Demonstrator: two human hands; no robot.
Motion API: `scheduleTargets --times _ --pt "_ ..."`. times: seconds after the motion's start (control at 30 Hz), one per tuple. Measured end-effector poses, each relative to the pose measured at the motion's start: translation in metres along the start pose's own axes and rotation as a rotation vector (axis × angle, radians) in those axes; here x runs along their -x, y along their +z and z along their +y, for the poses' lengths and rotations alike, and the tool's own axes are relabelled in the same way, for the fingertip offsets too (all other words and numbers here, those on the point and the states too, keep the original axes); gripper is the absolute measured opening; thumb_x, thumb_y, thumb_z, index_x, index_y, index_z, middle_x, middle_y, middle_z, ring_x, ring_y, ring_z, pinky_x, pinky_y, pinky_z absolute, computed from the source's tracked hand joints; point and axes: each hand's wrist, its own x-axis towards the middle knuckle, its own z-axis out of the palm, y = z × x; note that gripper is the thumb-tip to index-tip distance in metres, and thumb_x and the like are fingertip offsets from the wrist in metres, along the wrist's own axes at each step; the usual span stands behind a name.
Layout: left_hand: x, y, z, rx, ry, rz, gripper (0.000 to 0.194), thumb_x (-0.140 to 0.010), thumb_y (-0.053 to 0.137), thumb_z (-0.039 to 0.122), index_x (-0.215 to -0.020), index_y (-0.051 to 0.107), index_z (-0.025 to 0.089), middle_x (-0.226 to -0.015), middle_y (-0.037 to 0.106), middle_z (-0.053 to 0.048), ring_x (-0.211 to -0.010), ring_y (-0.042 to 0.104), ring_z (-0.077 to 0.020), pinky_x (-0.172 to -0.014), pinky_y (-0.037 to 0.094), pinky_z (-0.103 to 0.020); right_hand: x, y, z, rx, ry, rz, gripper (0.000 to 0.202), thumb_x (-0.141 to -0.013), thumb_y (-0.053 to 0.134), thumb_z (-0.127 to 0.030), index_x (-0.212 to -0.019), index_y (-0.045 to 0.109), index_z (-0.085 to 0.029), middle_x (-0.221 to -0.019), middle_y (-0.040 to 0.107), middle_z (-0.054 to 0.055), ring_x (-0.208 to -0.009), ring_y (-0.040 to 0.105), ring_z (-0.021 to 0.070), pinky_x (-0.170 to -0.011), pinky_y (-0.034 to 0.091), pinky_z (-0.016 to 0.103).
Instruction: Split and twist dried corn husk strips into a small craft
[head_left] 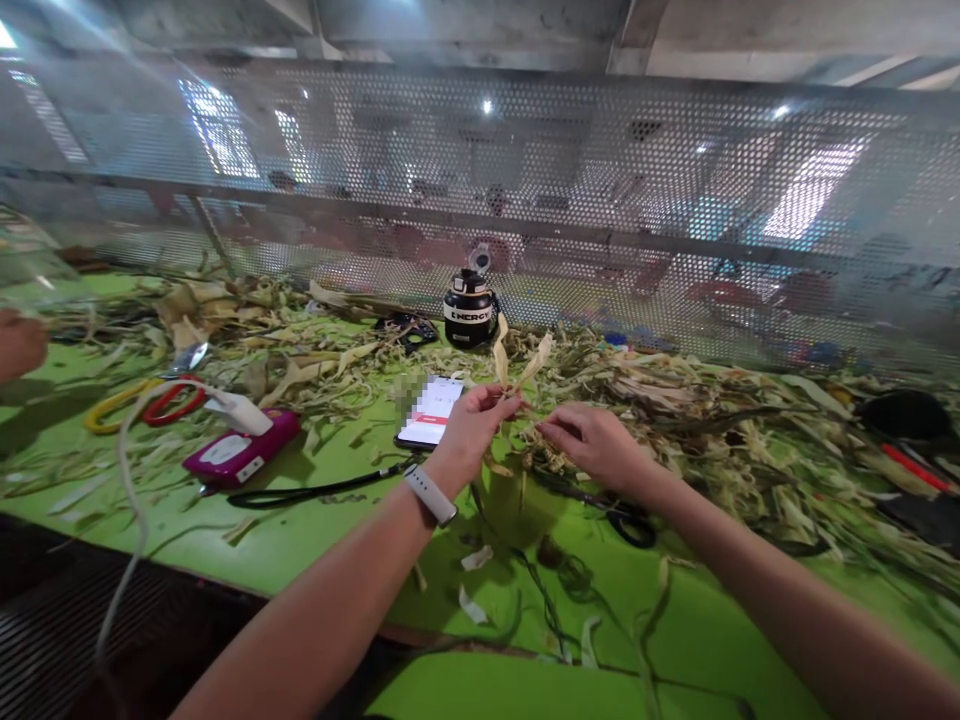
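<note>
My left hand point(484, 415), with a white watch band on its wrist, pinches pale dried leaf strips point(502, 355) that stick up above the fingers. To its right, my right hand point(589, 440) has thumb and fingers pressed together near the strips; whatever lies between them is too small to make out. A lit phone point(431, 412) lies just left of my left hand. Black-handled scissors point(634, 525) rest on the green table point(300, 545) below my right hand.
Dried leaf scraps point(675, 400) cover much of the table. A black jug point(469, 310) stands at the back before a perforated metal screen point(570, 200). At left are a magenta power box point(244, 450), a white cable point(127, 500), yellow and red rings point(174, 402) and another person's hand point(19, 345).
</note>
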Motion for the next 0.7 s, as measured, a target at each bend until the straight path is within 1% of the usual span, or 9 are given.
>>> scheduleTargets --times 0.07,0.17,0.3,0.33,0.4,0.5,0.6,0.7 --pt "0.000 -0.001 0.002 -0.025 -0.009 -0.020 0.027 -0.055 0.076 0.025 -0.077 0.064 0.014 -0.073 0.064 0.000 -0.062 0.054 -0.0085 -0.062 0.040 -0.023 0.000 -0.006 0.001 0.081 -0.037 0.022 0.026 -0.087 0.048 -0.034 -0.072 0.058 -0.016 -0.069 0.056 0.003 -0.064 0.050 0.0133 -0.060 0.034 0.024" --pt "0.001 0.000 0.004 -0.088 -0.034 -0.082 0.025 -0.057 0.073 0.020 -0.081 0.067 0.015 -0.073 0.065 0.000 -0.061 0.052 -0.0084 -0.061 0.038 -0.023 0.000 -0.018 0.005 0.136 -0.110 0.049 0.026 -0.086 0.051 -0.039 -0.074 0.058 -0.017 -0.075 0.057 0.004 -0.071 0.052 0.0157 -0.063 0.038 0.026" --pt "0.002 0.003 0.003 -0.173 -0.073 -0.119 0.023 -0.056 0.070 0.014 -0.079 0.069 0.017 -0.068 0.065 0.002 -0.059 0.049 -0.0083 -0.061 0.037 -0.023 -0.003 -0.026 0.012 0.123 -0.200 0.119 0.025 -0.086 0.051 -0.040 -0.076 0.057 -0.018 -0.094 0.060 0.009 -0.089 0.054 0.0200 -0.078 0.040 0.031" --pt "0.002 0.004 0.002 -0.186 -0.071 -0.132 0.023 -0.056 0.069 0.014 -0.078 0.069 0.017 -0.069 0.065 0.001 -0.060 0.050 -0.0089 -0.061 0.038 -0.023 -0.004 -0.026 0.014 0.105 -0.208 0.128 0.025 -0.086 0.051 -0.039 -0.076 0.057 -0.018 -0.095 0.060 0.009 -0.091 0.054 0.0205 -0.080 0.040 0.032" --pt "0.004 0.005 0.002 -0.218 -0.045 -0.178 0.021 -0.058 0.065 0.015 -0.079 0.070 0.017 -0.070 0.066 0.001 -0.064 0.051 -0.0101 -0.063 0.038 -0.023 -0.006 -0.024 0.017 0.055 -0.180 0.132 0.024 -0.086 0.051 -0.039 -0.076 0.055 -0.018 -0.090 0.062 0.008 -0.087 0.056 0.0199 -0.078 0.040 0.031" --pt "0.009 0.008 0.006 -0.276 -0.020 -0.228 0.023 -0.064 0.058 0.016 -0.082 0.072 0.018 -0.067 0.065 0.001 -0.064 0.051 -0.0104 -0.062 0.037 -0.022 -0.006 -0.018 0.018 -0.037 -0.070 0.105 0.021 -0.087 0.050 -0.037 -0.080 0.055 -0.017 -0.078 0.061 0.005 -0.074 0.056 0.0162 -0.067 0.040 0.026" --pt "0.014 0.009 0.012 -0.310 -0.035 -0.203 0.026 -0.065 0.055 0.015 -0.084 0.073 0.018 -0.060 0.063 0.001 -0.059 0.049 -0.0098 -0.056 0.035 -0.021 -0.006 -0.014 0.017 -0.088 0.033 0.060 0.020 -0.087 0.049 -0.035 -0.081 0.054 -0.017 -0.071 0.058 0.001 -0.064 0.052 0.0134 -0.059 0.037 0.023" --pt "0.015 0.009 0.014 -0.272 -0.021 -0.149 0.022 -0.067 0.057 0.019 -0.081 0.073 0.018 -0.061 0.063 0.001 -0.056 0.048 -0.0096 -0.054 0.036 -0.022 -0.005 -0.010 0.017 -0.142 0.071 0.057 0.021 -0.087 0.047 -0.035 -0.079 0.053 -0.017 -0.068 0.055 0.000 -0.062 0.050 0.0125 -0.058 0.037 0.023"
